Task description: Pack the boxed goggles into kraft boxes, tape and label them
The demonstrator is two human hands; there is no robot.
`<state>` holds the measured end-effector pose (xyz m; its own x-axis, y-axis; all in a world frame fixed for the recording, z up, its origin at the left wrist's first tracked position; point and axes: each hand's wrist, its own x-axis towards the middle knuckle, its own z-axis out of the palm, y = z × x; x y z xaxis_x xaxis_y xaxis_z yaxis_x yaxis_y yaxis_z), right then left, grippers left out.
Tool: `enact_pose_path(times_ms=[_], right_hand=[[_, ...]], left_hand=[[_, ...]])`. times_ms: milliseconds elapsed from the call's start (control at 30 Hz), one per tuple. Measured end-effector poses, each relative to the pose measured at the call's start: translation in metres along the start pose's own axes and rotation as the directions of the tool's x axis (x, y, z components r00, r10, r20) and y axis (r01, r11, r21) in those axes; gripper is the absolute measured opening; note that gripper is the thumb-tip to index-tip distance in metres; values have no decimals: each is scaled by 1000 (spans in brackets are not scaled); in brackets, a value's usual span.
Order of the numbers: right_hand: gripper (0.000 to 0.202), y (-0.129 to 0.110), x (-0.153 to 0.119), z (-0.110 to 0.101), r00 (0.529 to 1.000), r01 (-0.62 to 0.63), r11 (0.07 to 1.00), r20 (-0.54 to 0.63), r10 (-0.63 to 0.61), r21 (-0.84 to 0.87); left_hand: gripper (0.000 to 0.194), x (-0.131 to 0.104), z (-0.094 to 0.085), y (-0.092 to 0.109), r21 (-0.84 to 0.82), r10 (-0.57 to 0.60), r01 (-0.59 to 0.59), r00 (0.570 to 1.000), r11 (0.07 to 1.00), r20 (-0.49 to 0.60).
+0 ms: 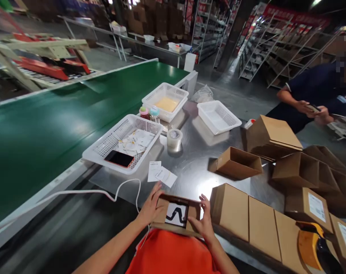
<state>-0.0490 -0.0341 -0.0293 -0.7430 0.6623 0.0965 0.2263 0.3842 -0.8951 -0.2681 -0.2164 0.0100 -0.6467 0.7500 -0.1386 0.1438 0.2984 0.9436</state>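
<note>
Close to my body, a small open cardboard box (160, 215) sits between my hands. Inside it lies a white item with a black zigzag shape (176, 214). My left hand (150, 206) grips the box's left end, fingers over the far corner. At the other end my right hand (204, 222) holds the right side, thumb inward over the flap and fingers raised around the outside. Just beyond the box are two white printed slips (166, 176), overlapping on the metal table.
A row of closed cardboard boxes (234, 211) runs to the right, with a yellow-black tape dispenser (312, 243) on it. White baskets (133, 163), a clear tape roll (174, 139) and an open box (238, 163) stand farther off. A green conveyor (75, 110) borders the left. A person (315, 87) stands at right.
</note>
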Motion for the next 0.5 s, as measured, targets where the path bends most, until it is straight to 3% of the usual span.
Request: enact_pose_path(times_ms=[33, 100, 167, 233, 267, 367, 433, 500], right_hand=[[47, -3, -1, -1, 1000, -13, 1000, -8, 13, 5], [36, -10, -2, -4, 998, -70, 997, 10, 69, 32], [38, -17, -1, -8, 990, -137, 985, 62, 131, 107], [45, -21, -1, -11, 974, -216, 953, 111, 196, 214], [50, -22, -1, -12, 965, -255, 929, 125, 229, 269], [56, -22, -4, -9, 939, -341, 845, 105, 327, 413], [51, -20, -9, -2, 925, -360, 800, 69, 375, 480], [51, -18, -14, 6, 904, -375, 739, 47, 424, 560]], left_hand=[[32, -3, -6, 1, 41, 57, -61, 995, 997, 79], [19, -8, -17, 4, 84, 94, -118, 963, 989, 251], [34, -12, -24, 6, 157, 63, -132, 921, 979, 384], [66, -10, -24, 3, 337, 33, -212, 884, 917, 466], [69, -7, -21, -1, 434, 30, -267, 877, 861, 480], [40, 7, -2, -26, 591, 70, -359, 889, 722, 453], [29, 17, 11, -47, 603, 117, -346, 915, 719, 386], [30, 23, 20, -67, 521, 166, -311, 937, 795, 306]])
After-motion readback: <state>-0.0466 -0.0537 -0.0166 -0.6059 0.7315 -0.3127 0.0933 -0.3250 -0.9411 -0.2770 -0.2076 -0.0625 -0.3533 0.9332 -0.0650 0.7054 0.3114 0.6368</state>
